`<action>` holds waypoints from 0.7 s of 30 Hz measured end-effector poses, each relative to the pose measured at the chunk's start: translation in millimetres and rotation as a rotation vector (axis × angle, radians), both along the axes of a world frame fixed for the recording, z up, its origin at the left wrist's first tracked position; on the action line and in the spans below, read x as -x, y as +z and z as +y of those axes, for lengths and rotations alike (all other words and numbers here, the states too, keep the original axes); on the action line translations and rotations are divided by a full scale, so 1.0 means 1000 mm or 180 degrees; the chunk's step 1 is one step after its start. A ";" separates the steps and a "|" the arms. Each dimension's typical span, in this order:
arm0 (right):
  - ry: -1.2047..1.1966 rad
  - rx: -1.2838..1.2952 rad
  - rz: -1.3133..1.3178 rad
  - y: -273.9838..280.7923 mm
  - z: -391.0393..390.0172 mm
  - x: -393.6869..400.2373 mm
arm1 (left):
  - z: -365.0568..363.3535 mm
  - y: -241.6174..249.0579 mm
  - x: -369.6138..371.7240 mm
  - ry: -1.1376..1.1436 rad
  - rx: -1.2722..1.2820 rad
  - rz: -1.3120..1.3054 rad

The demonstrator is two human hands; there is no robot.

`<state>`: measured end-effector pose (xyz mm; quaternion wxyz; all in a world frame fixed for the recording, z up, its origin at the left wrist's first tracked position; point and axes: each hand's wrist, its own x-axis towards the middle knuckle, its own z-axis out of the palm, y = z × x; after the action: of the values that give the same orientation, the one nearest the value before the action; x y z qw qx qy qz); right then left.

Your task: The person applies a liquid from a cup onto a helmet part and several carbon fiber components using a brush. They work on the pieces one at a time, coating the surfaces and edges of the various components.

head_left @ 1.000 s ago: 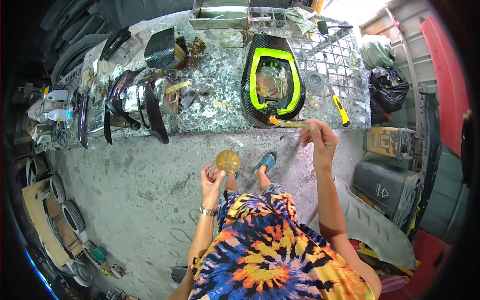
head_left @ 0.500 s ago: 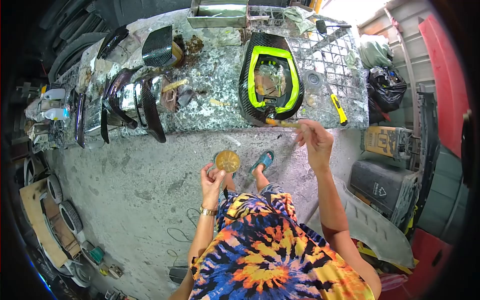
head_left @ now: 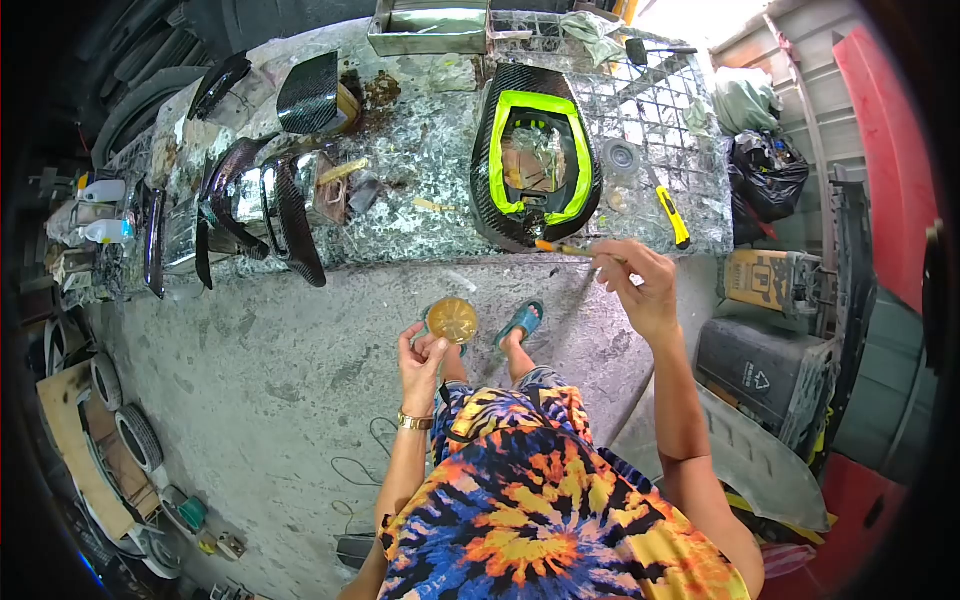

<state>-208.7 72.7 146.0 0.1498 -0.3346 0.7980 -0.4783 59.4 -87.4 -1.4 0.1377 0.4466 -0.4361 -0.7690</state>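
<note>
My left hand (head_left: 420,362) is closed on a small round cup (head_left: 452,321) of amber liquid, held in front of the table edge. In my right hand (head_left: 640,285) is a thin brush (head_left: 570,248), gripped between thumb and fingers. Its orange tip points left, at the near end of a black carbon-fibre part (head_left: 490,190); whether it touches cannot be made out. Bright yellow-green tape (head_left: 586,155) frames the opening in that part, which lies on the stained worktable (head_left: 420,150).
A yellow utility knife (head_left: 672,216) and a round clear lid-like piece (head_left: 621,155) lie to the right. Several curved carbon-fibre pieces (head_left: 292,225) rest on the left. At the back stands a metal tray (head_left: 430,40). A dark bin (head_left: 755,365) stands on the right.
My right hand and the brush have shifted slightly to the right and down. The cup stays in my left hand. The whole view has moved a little.
</note>
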 end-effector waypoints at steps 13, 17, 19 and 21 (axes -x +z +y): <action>0.0415 -0.0241 0.0101 -0.005 -0.003 0.005 | 0.005 -0.006 0.000 -0.0002 0.0001 0.0021; 0.0096 0.0286 0.0202 -0.005 0.001 0.006 | 0.006 -0.005 0.000 -0.0009 -0.0014 0.0049; -0.0069 0.0428 -0.0145 -0.007 0.011 -0.002 | 0.006 -0.006 0.000 0.0004 -0.0025 0.0069; -0.0765 0.1007 -0.1400 -0.024 0.021 -0.015 | 0.006 -0.006 0.001 0.0007 -0.0016 0.0094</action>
<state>-193.8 94.1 122.0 0.2074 -0.1452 0.6959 -0.6720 58.5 -81.1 -7.7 0.1437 0.4360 -0.4316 -0.7765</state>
